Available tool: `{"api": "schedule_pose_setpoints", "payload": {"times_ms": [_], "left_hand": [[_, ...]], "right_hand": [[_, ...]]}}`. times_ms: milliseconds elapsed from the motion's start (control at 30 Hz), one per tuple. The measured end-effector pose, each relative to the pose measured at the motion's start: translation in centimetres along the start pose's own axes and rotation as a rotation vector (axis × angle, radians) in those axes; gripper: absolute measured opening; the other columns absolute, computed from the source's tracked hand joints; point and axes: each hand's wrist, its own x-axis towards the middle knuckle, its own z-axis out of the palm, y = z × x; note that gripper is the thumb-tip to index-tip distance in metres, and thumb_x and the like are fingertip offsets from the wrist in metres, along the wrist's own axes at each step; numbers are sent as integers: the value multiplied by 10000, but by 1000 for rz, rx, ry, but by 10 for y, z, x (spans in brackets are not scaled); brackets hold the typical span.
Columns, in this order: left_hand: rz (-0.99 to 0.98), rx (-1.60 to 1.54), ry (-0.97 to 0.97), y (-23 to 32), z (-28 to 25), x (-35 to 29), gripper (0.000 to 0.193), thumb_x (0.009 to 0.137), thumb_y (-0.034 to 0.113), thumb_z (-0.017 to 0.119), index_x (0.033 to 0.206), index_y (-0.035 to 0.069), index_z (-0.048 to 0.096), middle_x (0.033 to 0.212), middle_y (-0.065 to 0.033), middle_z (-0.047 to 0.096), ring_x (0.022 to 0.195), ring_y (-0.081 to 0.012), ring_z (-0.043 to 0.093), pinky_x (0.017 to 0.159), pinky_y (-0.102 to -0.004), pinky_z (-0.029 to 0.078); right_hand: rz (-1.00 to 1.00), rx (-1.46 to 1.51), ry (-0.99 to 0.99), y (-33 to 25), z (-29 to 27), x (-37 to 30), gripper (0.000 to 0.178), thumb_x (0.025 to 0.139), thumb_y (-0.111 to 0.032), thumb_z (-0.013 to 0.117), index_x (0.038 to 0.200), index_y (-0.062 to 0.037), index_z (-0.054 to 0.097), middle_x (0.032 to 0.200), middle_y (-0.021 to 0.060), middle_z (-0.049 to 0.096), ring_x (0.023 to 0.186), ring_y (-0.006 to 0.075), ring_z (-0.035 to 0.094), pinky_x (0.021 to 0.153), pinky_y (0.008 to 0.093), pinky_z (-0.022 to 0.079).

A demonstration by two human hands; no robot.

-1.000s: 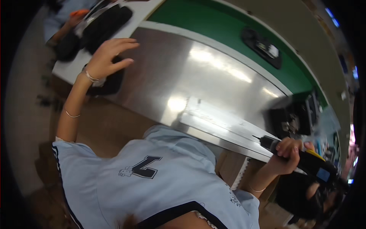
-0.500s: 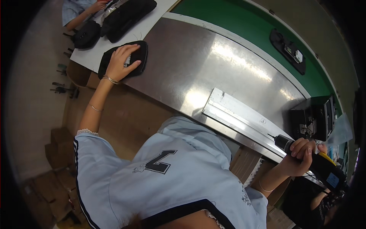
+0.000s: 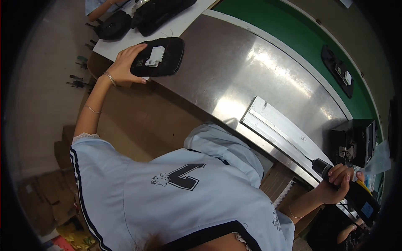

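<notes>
At the left end of the steel workbench, my left hand (image 3: 124, 66) holds a black oval panel (image 3: 172, 59) by its left end, thumb at the near edge and fingers at the far side. A white connector-like piece (image 3: 156, 56) shows on top of the panel. Part of the panel's left end is hidden by the hand. Over at the right, my right hand (image 3: 337, 184) is wrapped round a black electric screwdriver (image 3: 321, 168). Its thin bit points left, above a white metal rail (image 3: 278, 123) along the bench's near edge.
A similar black panel (image 3: 337, 73) lies on the green surface (image 3: 268, 21) behind the steel bench (image 3: 209, 54). Black cases (image 3: 351, 144) stand at the right end. At far left, black bags (image 3: 113, 26) rest on a white table (image 3: 184, 21) beside another person's arm (image 3: 100, 9).
My left hand has slid from over the top of the panel to its left end, uncovering the white piece. My right hand keeps hold of the screwdriver. The whole view has shifted slightly.
</notes>
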Motion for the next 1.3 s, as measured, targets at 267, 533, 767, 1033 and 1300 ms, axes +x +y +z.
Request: {"api": "schedule_pose_setpoints", "payload": {"times_ms": [267, 533, 767, 1033, 1300], "left_hand": [[31, -22, -109, 5, -10, 16, 895, 546, 441, 863, 1257, 68, 467, 1264, -124, 485, 1181, -337, 483, 985, -423, 402], [90, -30, -183, -6, -17, 16, 765, 564, 317, 852, 1152, 21, 462, 1147, -144, 493, 1101, -343, 504, 945, -382, 428], [22, -235, -222, 13, -26, 23, 627, 604, 294, 822, 1032, 9, 463, 982, -107, 443, 871, -253, 456, 816, -308, 425], [387, -233, 259, 11, -31, 21, 670, 592, 443, 830, 999, 3, 531, 1128, -139, 434, 965, -326, 536, 809, -392, 466], [670, -244, 342, 39, -60, 21, 772, 625, 674, 745, 1015, 30, 577, 1253, -138, 429, 1151, -304, 464, 932, -405, 356]], "right_hand": [[26, -22, -5, 2, 8, 3, 298, 864, -41, 496, 1162, -31, 481, 579, 10, 383, 448, 110, 392, 490, 274, 398], [47, 8, 6, 4, 19, 2, 294, 843, -22, 497, 1137, -28, 498, 615, 4, 390, 472, 101, 375, 504, 265, 375], [25, -30, 2, -3, 39, -6, 298, 846, -31, 507, 1143, -27, 490, 619, 9, 402, 471, 104, 377, 507, 266, 381], [-63, -94, -17, -44, 172, -76, 332, 857, -64, 482, 1184, -8, 469, 601, 7, 383, 474, 113, 380, 488, 258, 382], [-158, -225, 75, -127, 306, -157, 339, 843, -54, 510, 1167, -20, 415, 609, 15, 394, 465, 116, 406, 466, 270, 409]]}}
